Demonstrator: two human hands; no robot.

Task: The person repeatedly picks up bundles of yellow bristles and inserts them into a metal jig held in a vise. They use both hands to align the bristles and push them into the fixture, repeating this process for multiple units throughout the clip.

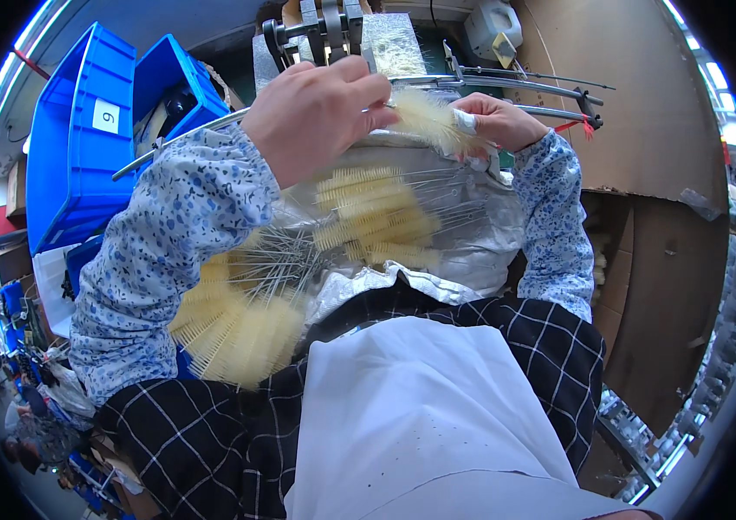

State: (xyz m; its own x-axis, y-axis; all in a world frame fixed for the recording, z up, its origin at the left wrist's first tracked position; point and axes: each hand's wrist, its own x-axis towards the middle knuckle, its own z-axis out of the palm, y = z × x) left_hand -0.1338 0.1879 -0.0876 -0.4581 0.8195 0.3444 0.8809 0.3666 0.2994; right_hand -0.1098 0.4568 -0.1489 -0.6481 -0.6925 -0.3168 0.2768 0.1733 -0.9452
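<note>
Both hands hold one pale yellow bristle brush with a wire stem (424, 117). The left hand (316, 113) pinches one end with closed fingers (376, 91). The right hand (498, 121) grips the other end.

Two blue bins (82, 147), two hands (316, 113), two heaps of pale bristle brushes (376, 217).

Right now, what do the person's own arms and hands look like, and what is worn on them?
Both forearms wear loose long sleeves of pale cloth printed with small blue flowers. The left hand is bare, with no glove. The right hand is bare too, except for a strip of white tape around one finger.
</note>
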